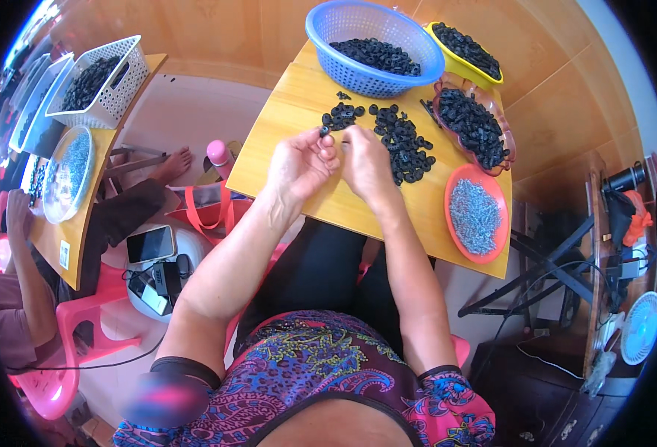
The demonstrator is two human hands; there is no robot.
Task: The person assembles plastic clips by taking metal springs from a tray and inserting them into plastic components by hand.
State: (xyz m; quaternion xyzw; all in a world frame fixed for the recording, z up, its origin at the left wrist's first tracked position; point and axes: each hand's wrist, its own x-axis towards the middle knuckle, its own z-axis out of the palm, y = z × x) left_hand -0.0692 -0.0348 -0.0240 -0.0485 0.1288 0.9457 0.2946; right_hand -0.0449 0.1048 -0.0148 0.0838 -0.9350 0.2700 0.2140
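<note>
My left hand [302, 162] is raised over the near part of the yellow table, pinching a small round black plastic part [325, 132] between thumb and fingertips. Close beside it, my right hand [367, 162] has its fingers drawn together; whatever they hold is hidden. Just beyond both hands lies a small pile of black plastic parts [341, 116]. A larger loose pile of similar parts [407, 149] spreads to the right of my right hand. At the table's right side, an orange-red plate [454, 240] bears many small silvery metal pieces [475, 214], perhaps screws.
A blue basket [377, 83], a yellow container [448, 68] and a reddish scalloped tray [504, 119], all with black parts, line the table's far right. Leftward, another person's hand [19, 212] is at a second table with a white basket [120, 100]. A small fan [643, 328] stands right.
</note>
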